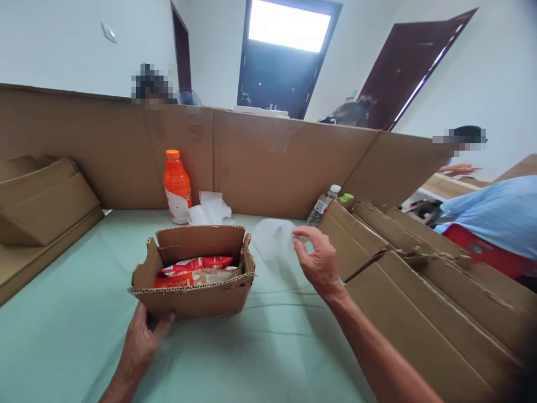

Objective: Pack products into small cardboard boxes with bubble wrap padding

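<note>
My left hand (140,341), its forearm cut off by the frame edge, rested partly open against the front wall of the small torn brown cardboard box (193,280) holding red snack packets (195,271). Farther off, my right hand (319,260) pinched a blurred, see-through plastic bag (272,238), its shape hard to make out.

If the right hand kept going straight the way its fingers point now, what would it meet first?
The right hand points up and left, away from the person, pinching a clear plastic sheet. Beyond the sheet, probably the crumpled white plastic beside the orange bottle, though depth is hard to judge.
</note>
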Motion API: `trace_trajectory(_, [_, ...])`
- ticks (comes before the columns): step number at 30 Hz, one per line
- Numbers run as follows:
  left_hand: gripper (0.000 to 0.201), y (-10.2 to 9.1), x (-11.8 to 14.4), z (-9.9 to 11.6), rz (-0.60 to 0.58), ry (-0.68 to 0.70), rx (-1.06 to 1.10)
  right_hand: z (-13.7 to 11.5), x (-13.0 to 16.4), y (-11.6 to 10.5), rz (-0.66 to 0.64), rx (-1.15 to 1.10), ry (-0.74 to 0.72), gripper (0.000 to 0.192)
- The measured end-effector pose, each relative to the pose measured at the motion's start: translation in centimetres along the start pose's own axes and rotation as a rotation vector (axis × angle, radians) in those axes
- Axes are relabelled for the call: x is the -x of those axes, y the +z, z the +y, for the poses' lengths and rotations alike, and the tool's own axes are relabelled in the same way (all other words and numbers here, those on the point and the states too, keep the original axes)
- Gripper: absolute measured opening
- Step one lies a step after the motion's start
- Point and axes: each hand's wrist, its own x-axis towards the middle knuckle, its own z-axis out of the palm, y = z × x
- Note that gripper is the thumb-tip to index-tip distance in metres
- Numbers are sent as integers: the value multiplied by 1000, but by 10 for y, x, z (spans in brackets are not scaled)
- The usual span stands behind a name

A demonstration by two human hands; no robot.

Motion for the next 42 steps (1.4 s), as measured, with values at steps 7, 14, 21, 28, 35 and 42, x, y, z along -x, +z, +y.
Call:
trace_trajectory(7, [81,-13,45,42,374,359,-140,-74,-14,-94,194,-96,-237,18])
trace_trajectory(14, [76,29,147,101,-287,476,67,-131,5,-115,-191,-64,-482,22])
trace_trajectory(21, [91,57,129,120,-764,-52,493,-140,16,-130,-214,-223,-404,26])
trace_trajectory(28, [51,74,154,109,-781,-105,414,-138,15,-144,-75,-109,-428,27])
trace_trajectory(35, [29,67,169,100,-916,-288,483,-92,-25,-112,86,164,-432,23])
trace_trajectory(42, [65,58,170,61,-697,-290,449,-20,-14,-3,-498,199,-109,34])
